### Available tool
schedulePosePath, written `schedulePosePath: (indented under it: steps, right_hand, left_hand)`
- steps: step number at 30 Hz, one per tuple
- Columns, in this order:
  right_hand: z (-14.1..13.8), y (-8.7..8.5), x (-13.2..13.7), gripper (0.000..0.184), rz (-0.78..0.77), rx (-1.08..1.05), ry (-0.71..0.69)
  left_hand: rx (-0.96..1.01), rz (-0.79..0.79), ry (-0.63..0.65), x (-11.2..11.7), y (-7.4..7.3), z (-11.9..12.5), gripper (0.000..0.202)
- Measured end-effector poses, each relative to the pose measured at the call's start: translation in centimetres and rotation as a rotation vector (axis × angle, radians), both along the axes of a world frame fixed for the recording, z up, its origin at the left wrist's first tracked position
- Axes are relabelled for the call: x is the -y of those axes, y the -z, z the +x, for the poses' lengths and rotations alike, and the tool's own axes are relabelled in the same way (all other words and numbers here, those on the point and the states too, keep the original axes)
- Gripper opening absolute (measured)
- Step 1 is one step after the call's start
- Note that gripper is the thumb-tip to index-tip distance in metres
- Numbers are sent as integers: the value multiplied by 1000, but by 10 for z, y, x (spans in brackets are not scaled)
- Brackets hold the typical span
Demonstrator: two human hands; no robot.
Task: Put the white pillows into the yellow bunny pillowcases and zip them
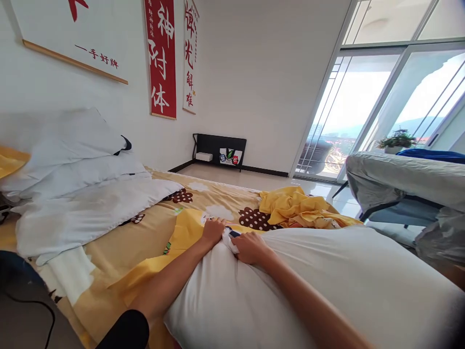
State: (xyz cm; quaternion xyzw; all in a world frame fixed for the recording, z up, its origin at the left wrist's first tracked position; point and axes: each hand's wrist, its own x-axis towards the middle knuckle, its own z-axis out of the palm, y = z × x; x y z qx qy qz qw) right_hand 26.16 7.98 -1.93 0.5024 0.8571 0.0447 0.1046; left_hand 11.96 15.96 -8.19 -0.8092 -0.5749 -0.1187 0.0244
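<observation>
White pillows (87, 189) lie piled at the left; a stretch of patterned sheet (119, 247) leaves room between them and the bulky white bedding (316, 261). The left hand (214, 230) and, beside it, the right hand (250, 248) grip its gathered edge. Crumpled yellow cloth (298, 206) lies past that; tiled floor (316, 188) separates the sheet's far edge from the glass door (363, 111).

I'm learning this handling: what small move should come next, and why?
Probably ease the left hand and right hand slightly apart, since both grip the large, puffy white cloth close together, its creases bunching towards them and a small dark patch showing between.
</observation>
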Motion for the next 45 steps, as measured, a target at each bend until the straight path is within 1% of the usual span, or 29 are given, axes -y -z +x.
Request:
schedulePosePath:
  steps: [3,6,8,10,11,13,16,18,19,20,21,22,23,24,25,26,27,28,29,30,32,34,35,36,38,39,41,43,45]
  right_hand:
    - [-14,-1,-1,28,-34,56,-51]
    - [-19,2,-6,30,-55,67,-50]
    - [-12,6,-12,32,-48,56,5]
    - [2,11,-20,32,-20,39,100]
    - [10,12,-23,32,4,28,151]
    - [27,13,-27,34,67,4,235]
    - [38,3,-19,44,157,-29,286]
    - [33,-4,3,43,233,-58,283]
    - [26,-4,20,42,296,-87,244]
    - [17,-1,40,41,371,-127,175]
    - [8,7,63,42,469,-176,70]
    - [-2,20,88,44,570,-233,-67]
    - [-11,35,112,46,652,-275,-192]
    - [-18,52,133,44,795,-310,-320]
    - [-23,69,151,39,933,-316,-341]
    - [-25,82,163,37,1014,-309,-321]
    - [-23,91,170,38,1056,-290,-296]
    - [-19,94,171,41,1045,-265,-274]
    - [-12,90,167,46,996,-245,-276]
    - [-4,81,160,50,924,-235,-287]
    - [11,51,140,60,775,-262,-303]
    - [21,16,118,68,618,-317,-244]
    - [25,1,108,71,533,-340,-207]
    - [27,-12,99,75,449,-357,-179]
    - [31,-33,83,80,287,-379,-146]
    - [33,-40,76,81,224,-396,-135]
    - [38,-50,63,77,131,-455,-126]
    - [43,-56,48,68,74,-544,-127]
    - [48,-60,34,60,22,-634,-152]
  left_hand:
    - [8,51,-15,1,-5,2,23]
    - [17,70,-19,4,-18,13,22]
    - [15,65,12,10,-27,22,22]
    - [1,47,56,20,-33,24,25]
    - [-7,37,70,26,-34,20,27]
    - [-19,21,71,40,-33,3,31]
    - [-24,-9,26,63,-25,-37,23]
    - [-14,-52,2,79,-16,-62,16]
    - [-5,-77,-5,85,-11,-70,15]
    - [5,-96,-11,91,-7,-76,16]
    - [13,-109,-14,96,-3,-79,17]
    - [17,-116,-13,98,0,-79,18]
    - [18,-118,-11,100,3,-77,19]
    - [15,-118,-7,100,4,-75,20]
    - [15,-120,0,99,5,-72,21]
    - [17,-123,8,97,5,-69,21]
    - [21,-128,18,95,5,-68,20]
    - [24,-136,30,92,5,-68,20]
    - [39,-131,50,89,6,-69,20]
    - [73,-99,76,86,8,-71,21]
    - [199,73,121,79,16,-76,24]
    - [348,307,180,75,27,-82,18]
    - [398,392,220,74,32,-85,16]
    - [422,434,262,75,36,-87,15]
    - [435,437,340,81,39,-90,11]
    - [439,438,366,86,38,-90,10]
    - [460,494,416,101,31,-90,7]
    - [483,544,532,117,20,-87,10]
    - [455,497,671,131,9,-78,16]
